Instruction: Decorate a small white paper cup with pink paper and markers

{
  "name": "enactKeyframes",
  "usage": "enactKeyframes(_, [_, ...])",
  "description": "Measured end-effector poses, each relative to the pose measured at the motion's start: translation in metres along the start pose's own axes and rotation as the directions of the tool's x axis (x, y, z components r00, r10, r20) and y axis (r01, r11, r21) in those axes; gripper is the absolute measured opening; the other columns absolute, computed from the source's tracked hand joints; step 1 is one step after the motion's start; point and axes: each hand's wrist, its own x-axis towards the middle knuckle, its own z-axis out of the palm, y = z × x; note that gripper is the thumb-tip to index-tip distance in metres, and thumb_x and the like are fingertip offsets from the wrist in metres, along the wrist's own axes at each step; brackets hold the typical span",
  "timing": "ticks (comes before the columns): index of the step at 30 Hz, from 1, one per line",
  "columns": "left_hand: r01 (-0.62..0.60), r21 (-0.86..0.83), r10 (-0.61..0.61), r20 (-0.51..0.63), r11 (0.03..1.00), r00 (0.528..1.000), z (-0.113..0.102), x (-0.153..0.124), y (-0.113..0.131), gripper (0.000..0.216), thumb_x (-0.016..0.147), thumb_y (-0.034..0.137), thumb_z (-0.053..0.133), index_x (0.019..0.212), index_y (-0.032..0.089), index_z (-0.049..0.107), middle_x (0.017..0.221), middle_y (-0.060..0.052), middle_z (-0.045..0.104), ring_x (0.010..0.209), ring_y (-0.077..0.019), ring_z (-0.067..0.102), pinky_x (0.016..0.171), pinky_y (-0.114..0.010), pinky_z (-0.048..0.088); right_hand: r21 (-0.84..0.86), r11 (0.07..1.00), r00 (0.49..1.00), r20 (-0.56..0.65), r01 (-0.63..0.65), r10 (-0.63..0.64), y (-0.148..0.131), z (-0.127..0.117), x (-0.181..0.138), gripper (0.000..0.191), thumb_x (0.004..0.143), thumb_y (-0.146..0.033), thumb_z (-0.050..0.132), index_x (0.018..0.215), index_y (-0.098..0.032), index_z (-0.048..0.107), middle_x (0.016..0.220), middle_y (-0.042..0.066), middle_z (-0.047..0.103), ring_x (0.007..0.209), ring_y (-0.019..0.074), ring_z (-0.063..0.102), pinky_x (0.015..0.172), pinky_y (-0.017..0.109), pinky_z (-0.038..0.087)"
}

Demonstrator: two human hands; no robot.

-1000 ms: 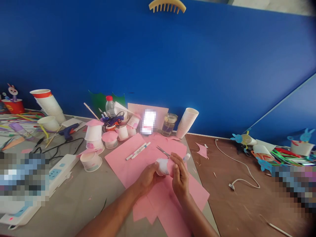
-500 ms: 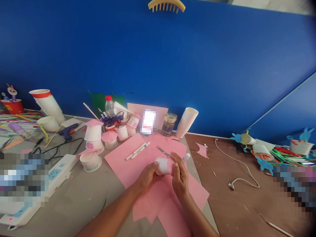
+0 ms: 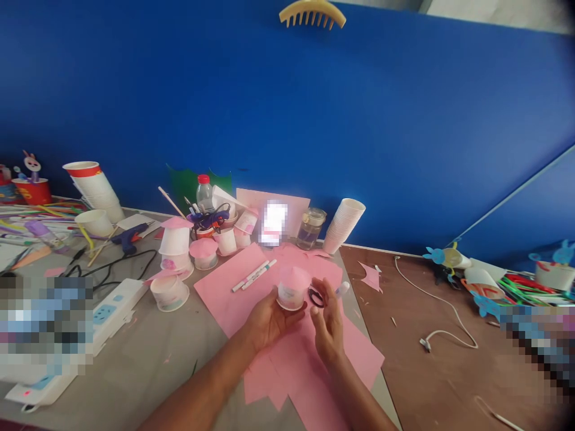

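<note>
A short white paper cup (image 3: 291,298) with a pointed pink paper top (image 3: 294,278) stands upright in my left hand (image 3: 271,320). The palm and fingers of that hand support it from the left and below, over the pink paper sheets (image 3: 309,383). Just to the right is my right hand (image 3: 329,323), off the cup, its fingers apart and holding nothing. Dark scissor handles (image 3: 315,297) show between the cup and the right fingers; the blades are hidden behind the cup. Two white markers (image 3: 254,275) lie on the pink paper.
Pink-topped cups (image 3: 175,242) stand at the left, near a power strip (image 3: 105,314) and a blue glue gun (image 3: 131,236). Behind the paper are a lit phone (image 3: 273,222), a glass jar (image 3: 311,227) and a leaning cup stack (image 3: 344,226). A white cable (image 3: 442,299) lies at the right.
The cup has turned from lying sideways between both hands to upright in my left hand. My right hand has let go and opened. The view has shifted slightly.
</note>
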Motion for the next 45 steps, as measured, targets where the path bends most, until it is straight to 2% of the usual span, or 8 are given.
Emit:
enactKeyframes(9, [0.029,0.057,-0.037,0.143,0.998,0.989,0.004,-0.003,-0.004,0.040,0.089,0.039,0.050,0.114,0.009,0.058,0.100,-0.015,0.070,0.096,-0.0249,0.065,0.085,-0.035,0.048,-0.133,0.991,0.996,0.082,-0.011,0.022,-0.001,0.007,-0.001,0.066,0.086,-0.034,0.057,0.143,-0.019,0.028,0.132,0.016,0.051,0.121,0.0288,0.051,0.095,0.047,0.047])
enactKeyframes(14, [0.062,0.112,-0.079,0.156,0.992,0.985,0.005,-0.004,-0.009,0.043,0.089,0.044,0.050,0.112,0.009,0.060,0.103,-0.016,0.069,0.098,-0.0264,0.065,0.091,-0.039,0.045,-0.014,0.994,0.988,0.108,-0.108,0.109,-0.008,0.006,0.004,0.061,0.081,-0.033,0.061,0.136,-0.018,0.038,0.112,0.011,0.064,0.093,0.0243,0.065,0.073,0.034,0.056])
enactKeyframes(18, [0.022,0.181,-0.027,0.027,0.983,0.999,0.002,-0.002,-0.011,0.046,0.087,0.052,0.047,0.096,0.010,0.063,0.087,-0.014,0.071,0.085,-0.0255,0.067,0.085,-0.040,0.046,0.126,0.975,0.982,0.063,-0.182,0.176,-0.004,0.001,0.006,0.047,0.082,-0.041,0.059,0.123,-0.018,0.052,0.113,0.011,0.064,0.098,0.0269,0.063,0.080,0.038,0.054])
enactKeyframes(21, [-0.041,0.224,0.058,-0.071,0.974,0.996,0.001,-0.002,-0.011,0.041,0.085,0.053,0.050,0.075,0.014,0.059,0.073,-0.010,0.069,0.075,-0.0233,0.067,0.077,-0.037,0.047,0.344,0.890,0.954,0.141,-0.299,0.266,-0.002,-0.001,0.009,0.038,0.088,-0.047,0.048,0.109,-0.018,0.061,0.107,0.011,0.067,0.093,0.0265,0.065,0.076,0.040,0.054])
enactKeyframes(24, [-0.059,0.247,0.076,-0.061,0.967,0.995,0.002,-0.003,-0.010,0.044,0.083,0.056,0.051,0.069,0.015,0.056,0.073,-0.009,0.068,0.073,-0.0227,0.067,0.075,-0.035,0.047,0.486,0.780,0.919,0.211,-0.394,0.333,-0.002,-0.001,0.012,0.043,0.089,-0.052,0.041,0.101,-0.018,0.064,0.094,0.011,0.071,0.083,0.0269,0.068,0.071,0.042,0.055])
enactKeyframes(31, [-0.134,0.336,0.149,-0.020,0.932,0.989,0.008,-0.007,-0.009,0.042,0.081,0.053,0.056,0.071,0.013,0.060,0.073,-0.007,0.065,0.066,-0.0180,0.063,0.072,-0.033,0.046,0.631,0.610,0.869,0.242,-0.479,0.433,-0.003,0.000,0.017,0.044,0.084,-0.055,0.049,0.099,-0.018,0.067,0.090,0.011,0.073,0.080,0.0284,0.068,0.074,0.046,0.053])
enactKeyframes(38, [-0.230,0.420,0.223,0.067,0.878,0.973,0.005,-0.008,-0.011,0.037,0.084,0.049,0.054,0.081,0.013,0.062,0.081,-0.007,0.065,0.072,-0.0180,0.062,0.076,-0.034,0.046,0.713,0.388,0.760,0.312,-0.584,0.570,-0.017,-0.001,0.020,0.045,0.075,-0.057,0.063,0.098,-0.019,0.069,0.089,0.008,0.074,0.084,0.0249,0.067,0.080,0.038,0.050])
enactKeyframes(45, [-0.242,0.398,0.223,0.095,0.885,0.970,0.006,-0.008,-0.010,0.038,0.082,0.051,0.057,0.079,0.013,0.062,0.078,-0.006,0.064,0.070,-0.0168,0.062,0.074,-0.033,0.047,0.708,0.325,0.740,0.412,-0.627,0.532,-0.023,-0.004,0.024,0.046,0.078,-0.062,0.055,0.092,-0.021,0.067,0.088,0.007,0.073,0.083,0.0230,0.066,0.080,0.036,0.049])
